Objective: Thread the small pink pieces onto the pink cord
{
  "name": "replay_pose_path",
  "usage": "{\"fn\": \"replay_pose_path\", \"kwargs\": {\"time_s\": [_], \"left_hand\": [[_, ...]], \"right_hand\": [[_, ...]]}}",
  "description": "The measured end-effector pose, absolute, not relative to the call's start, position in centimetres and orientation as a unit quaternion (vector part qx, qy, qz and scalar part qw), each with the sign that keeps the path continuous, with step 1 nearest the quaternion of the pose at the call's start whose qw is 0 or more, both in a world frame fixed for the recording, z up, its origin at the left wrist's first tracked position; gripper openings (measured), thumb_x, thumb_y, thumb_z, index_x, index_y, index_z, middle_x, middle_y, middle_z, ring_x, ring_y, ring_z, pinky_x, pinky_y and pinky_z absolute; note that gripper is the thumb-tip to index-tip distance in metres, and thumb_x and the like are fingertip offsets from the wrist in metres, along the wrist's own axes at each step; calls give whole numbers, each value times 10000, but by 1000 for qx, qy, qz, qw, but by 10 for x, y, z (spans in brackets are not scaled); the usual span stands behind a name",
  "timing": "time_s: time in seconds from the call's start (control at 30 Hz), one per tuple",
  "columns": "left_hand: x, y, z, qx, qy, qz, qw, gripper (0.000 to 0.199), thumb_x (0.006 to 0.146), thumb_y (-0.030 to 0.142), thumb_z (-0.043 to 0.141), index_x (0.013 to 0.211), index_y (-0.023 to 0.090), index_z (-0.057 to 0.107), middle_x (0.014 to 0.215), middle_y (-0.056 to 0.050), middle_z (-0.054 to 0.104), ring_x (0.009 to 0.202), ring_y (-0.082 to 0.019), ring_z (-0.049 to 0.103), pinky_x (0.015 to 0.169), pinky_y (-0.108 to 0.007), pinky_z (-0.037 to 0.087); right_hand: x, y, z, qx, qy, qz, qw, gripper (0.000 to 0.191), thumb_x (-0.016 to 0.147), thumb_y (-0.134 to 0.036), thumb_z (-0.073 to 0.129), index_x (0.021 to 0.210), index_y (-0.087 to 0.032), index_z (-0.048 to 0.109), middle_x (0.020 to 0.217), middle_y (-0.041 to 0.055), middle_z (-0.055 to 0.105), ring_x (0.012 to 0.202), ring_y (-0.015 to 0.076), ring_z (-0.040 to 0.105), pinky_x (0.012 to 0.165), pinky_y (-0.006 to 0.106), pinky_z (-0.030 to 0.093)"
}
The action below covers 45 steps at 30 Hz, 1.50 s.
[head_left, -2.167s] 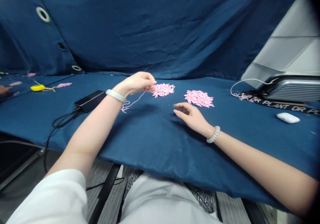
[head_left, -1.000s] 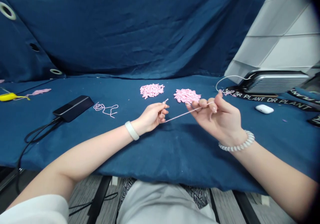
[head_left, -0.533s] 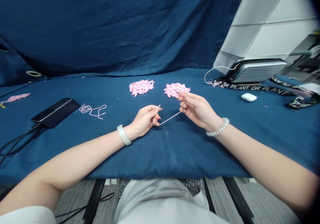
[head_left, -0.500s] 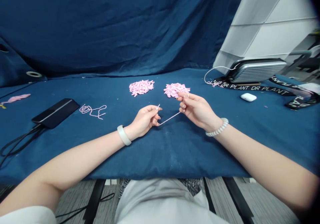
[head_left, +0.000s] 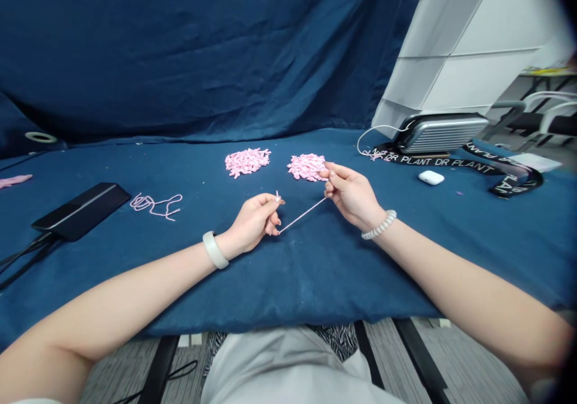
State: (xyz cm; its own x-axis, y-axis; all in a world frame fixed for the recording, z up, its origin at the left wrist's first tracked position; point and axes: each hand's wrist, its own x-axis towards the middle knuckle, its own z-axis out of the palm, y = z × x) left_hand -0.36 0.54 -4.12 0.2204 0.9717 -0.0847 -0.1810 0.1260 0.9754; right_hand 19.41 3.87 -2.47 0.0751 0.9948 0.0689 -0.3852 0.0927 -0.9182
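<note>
Standing by the table, I can see a person holding a length of pink cord (head_left: 302,214) pulled taut between both hands, a little above a blue cloth-covered table (head_left: 315,278). The left hand (head_left: 255,220) is curling its fingers inward, with the thumb pressing down on them and pinching the cord, and a short tip is poking up just above the fingertips. The right hand (head_left: 349,196) is pinching the other stretch of cord between thumb and forefinger, while the remaining fingers are bending loosely beside them. The exact finger contact on that side is too small to make out.

A white wristband (head_left: 215,250) is circling the left wrist, and a coiled bead-like bracelet (head_left: 378,225) is circling the right. The right hand is reaching close to a heap of snipped pink pieces (head_left: 307,167), and a second heap (head_left: 247,162) is lying just to its left, beyond the left hand. A loose squiggle of pink cord (head_left: 155,205) is lying on the cloth further left, beside a black power bank (head_left: 81,210) with its black cable (head_left: 27,257). Over on the right, a white earbud case (head_left: 431,178) is sitting near a silver ribbed case (head_left: 439,133) and a black "DR PLANT" lanyard (head_left: 433,162).
</note>
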Motion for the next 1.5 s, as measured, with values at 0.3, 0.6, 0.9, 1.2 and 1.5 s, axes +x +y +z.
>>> {"fn": "replay_pose_path", "kwargs": {"time_s": [0.3, 0.6, 0.9, 1.2, 1.5], "left_hand": [[-3, 5, -42, 480, 419, 459, 619, 248, 768, 361, 640, 857, 149, 547, 496, 24, 592, 303, -43, 414, 398, -206, 485], [2, -1, -42, 469, 401, 488, 618, 265, 714, 342, 700, 804, 137, 561, 815, -40, 658, 676, -114, 643, 564, -223, 556], [7, 2, -44, 441, 370, 481, 661, 239, 715, 256, 706, 861, 138, 558, 722, -36, 674, 651, -106, 651, 638, -219, 538], [4, 3, -47, 455, 330, 483, 671, 213, 682, 264, 739, 816, 122, 654, 694, -9, 641, 632, -70, 594, 649, -199, 506], [3, 5, -47, 453, 323, 471, 685, 178, 636, 245, 774, 764, 145, 699, 694, -10, 664, 625, -80, 595, 639, -201, 473]], "right_hand": [[203, 48, -29, -390, -398, 493, 668, 700, 715, -153, 582, 1350, -284, 318, 859, -25, 630, 484, 35, 437, 447, 186, 373], [174, 20, -29, -353, -404, 598, 596, 177, 706, -230, 662, 778, -170, 511, 883, 21, 657, 578, 40, 517, 535, 182, 404], [160, 6, -37, -359, -411, 636, 545, 241, 607, -243, 750, 806, -146, 655, 683, -22, 581, 546, 46, 455, 535, 213, 373], [155, -2, -36, -333, -402, 681, 514, 499, 591, -228, 775, 1042, -166, 569, 620, -43, 591, 549, 71, 498, 544, 226, 362], [161, 0, -38, -302, -430, 702, 481, 589, 610, -201, 774, 1142, -181, 521, 600, -60, 602, 526, 68, 495, 562, 229, 385]]}}
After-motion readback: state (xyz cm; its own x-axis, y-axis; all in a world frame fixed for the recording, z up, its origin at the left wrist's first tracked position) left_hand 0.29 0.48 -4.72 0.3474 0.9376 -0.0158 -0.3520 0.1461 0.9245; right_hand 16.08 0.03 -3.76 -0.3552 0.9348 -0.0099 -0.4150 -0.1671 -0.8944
